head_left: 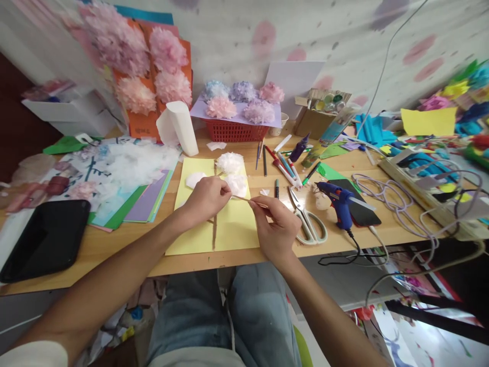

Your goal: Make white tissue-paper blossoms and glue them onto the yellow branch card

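My left hand [206,202] is closed in a pinch over the yellow sheet [237,229]. A thin brown strip [241,199], perhaps a twig or twisted paper, stretches from its fingertips to my right hand [278,224]. The right fingers pinch that strip's other end above the sheet's right edge. Just beyond the strip, two white fluffy paper flowers [229,163] lie on the sheet. A flat white paper piece [194,179] rests at its left. Down the sheet's middle runs a brown stem line [214,232], partly hidden by my left hand.
Scissors [309,224], a blue glue gun [338,201] and a phone [359,209] lie to the right, near tangled cables [397,199]. Markers [284,165] lie behind. Coloured paper [143,201] and a black tablet [48,237] are left. A red basket [237,131] stands at the back.
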Action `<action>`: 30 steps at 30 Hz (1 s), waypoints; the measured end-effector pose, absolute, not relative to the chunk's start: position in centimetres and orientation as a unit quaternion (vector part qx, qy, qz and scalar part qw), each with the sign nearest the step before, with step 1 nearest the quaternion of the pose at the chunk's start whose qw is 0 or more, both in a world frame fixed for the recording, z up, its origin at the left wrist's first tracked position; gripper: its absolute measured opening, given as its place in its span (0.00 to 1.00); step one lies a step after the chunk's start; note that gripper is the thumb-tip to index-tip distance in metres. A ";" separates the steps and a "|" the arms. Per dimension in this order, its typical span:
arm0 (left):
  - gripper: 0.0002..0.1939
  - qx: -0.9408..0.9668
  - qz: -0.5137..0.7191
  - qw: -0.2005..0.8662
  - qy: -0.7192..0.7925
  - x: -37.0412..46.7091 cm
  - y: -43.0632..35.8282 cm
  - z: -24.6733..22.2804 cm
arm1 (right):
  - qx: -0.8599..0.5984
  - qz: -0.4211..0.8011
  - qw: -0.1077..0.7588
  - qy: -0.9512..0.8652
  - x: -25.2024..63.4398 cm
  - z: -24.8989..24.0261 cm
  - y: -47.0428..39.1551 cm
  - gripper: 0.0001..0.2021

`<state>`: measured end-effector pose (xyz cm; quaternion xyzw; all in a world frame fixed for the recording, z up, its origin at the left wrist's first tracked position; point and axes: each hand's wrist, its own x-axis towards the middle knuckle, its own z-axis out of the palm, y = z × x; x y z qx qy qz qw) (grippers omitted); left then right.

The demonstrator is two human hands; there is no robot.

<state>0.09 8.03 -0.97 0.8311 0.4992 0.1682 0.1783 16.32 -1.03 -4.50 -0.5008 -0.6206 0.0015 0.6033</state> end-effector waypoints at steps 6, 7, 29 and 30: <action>0.11 0.831 0.165 0.176 0.502 0.3 7.9 -0.8 | -0.500 -0.011 0.594 -0.630 16.4 -4.3 -0.8 0.05; 0.11 0.831 0.163 0.175 0.503 0.3 7.9 -0.7 | -0.500 -0.015 0.595 -0.630 16.4 -4.3 -0.7 0.05; 0.23 0.867 0.060 0.107 0.483 -3.9 9.8 -0.5 | -0.515 0.071 0.452 -0.724 16.5 -1.0 3.0 0.11; 0.21 0.872 0.038 0.108 0.476 -4.0 9.8 -0.4 | -0.517 0.077 0.441 -0.729 16.5 -0.7 3.3 0.11</action>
